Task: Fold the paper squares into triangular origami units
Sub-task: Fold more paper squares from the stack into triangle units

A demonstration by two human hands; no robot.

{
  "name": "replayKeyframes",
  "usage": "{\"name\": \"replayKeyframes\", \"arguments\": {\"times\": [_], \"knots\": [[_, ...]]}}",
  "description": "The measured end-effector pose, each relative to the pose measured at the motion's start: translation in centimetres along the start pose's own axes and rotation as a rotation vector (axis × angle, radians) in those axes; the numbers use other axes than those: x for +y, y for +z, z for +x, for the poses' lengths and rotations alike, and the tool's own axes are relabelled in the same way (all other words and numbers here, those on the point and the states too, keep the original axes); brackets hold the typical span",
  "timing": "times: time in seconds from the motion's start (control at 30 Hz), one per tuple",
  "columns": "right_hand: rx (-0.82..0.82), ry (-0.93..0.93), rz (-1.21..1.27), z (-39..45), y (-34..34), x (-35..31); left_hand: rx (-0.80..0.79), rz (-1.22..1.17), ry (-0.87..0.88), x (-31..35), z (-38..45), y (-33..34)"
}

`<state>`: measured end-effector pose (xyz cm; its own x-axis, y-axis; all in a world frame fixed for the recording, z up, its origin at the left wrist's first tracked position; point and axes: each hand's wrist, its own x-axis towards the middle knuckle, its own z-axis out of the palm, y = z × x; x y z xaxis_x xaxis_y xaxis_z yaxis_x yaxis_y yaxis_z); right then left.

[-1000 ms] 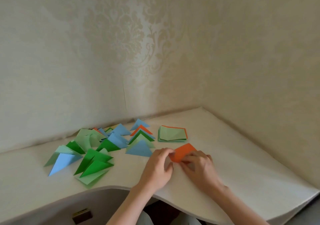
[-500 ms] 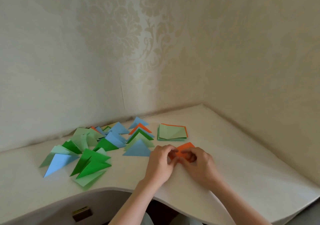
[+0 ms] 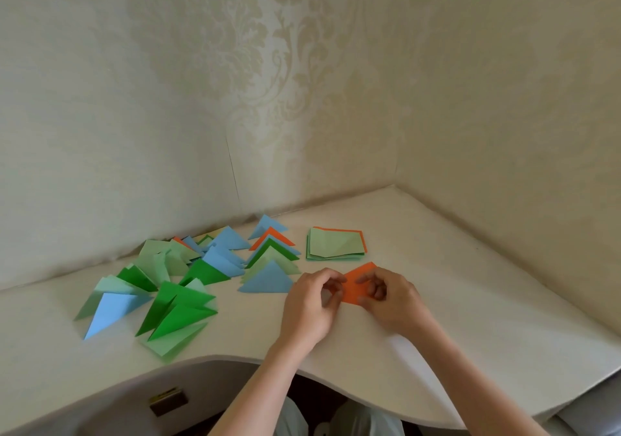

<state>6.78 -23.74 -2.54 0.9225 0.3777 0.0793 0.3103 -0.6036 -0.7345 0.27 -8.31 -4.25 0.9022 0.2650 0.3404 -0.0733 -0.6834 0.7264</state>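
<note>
The orange paper (image 3: 357,284) is lying on the white desk (image 3: 470,318), pinched between both hands: the left hand (image 3: 311,304) is gripping its left edge, the right hand (image 3: 391,296) its right side, fingers closed on it. Just behind the orange paper, a stack of unfolded squares (image 3: 336,244) is sitting untouched. To its left, finished triangular units (image 3: 188,281) in blue and green are lying scattered, the nearest blue triangle (image 3: 267,283) just beside the left hand. Compared with half a second earlier, more of the orange paper is showing between the hands.
</note>
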Motion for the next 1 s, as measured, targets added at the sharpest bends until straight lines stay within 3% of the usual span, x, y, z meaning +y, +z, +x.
{"name": "replayKeyframes", "arguments": {"times": [0.27,0.53,0.8,1.0], "knots": [[-0.033,-0.009,0.009,-0.1,-0.5,0.0,-0.051,-0.152,-0.027,-0.3,-0.1,-0.9],[0.125,-0.189,-0.231,-1.4,0.8,0.5,-0.071,-0.106,0.012,-0.1,-0.4,-1.2],[0.030,-0.206,-0.036,-1.8,-0.6,0.2,0.008,-0.030,0.129,-0.6,-0.4,-0.8],[0.147,-0.223,0.015,-2.3,-0.7,0.5,0.019,-0.016,0.128,-0.4,-0.3,-0.8]]}}
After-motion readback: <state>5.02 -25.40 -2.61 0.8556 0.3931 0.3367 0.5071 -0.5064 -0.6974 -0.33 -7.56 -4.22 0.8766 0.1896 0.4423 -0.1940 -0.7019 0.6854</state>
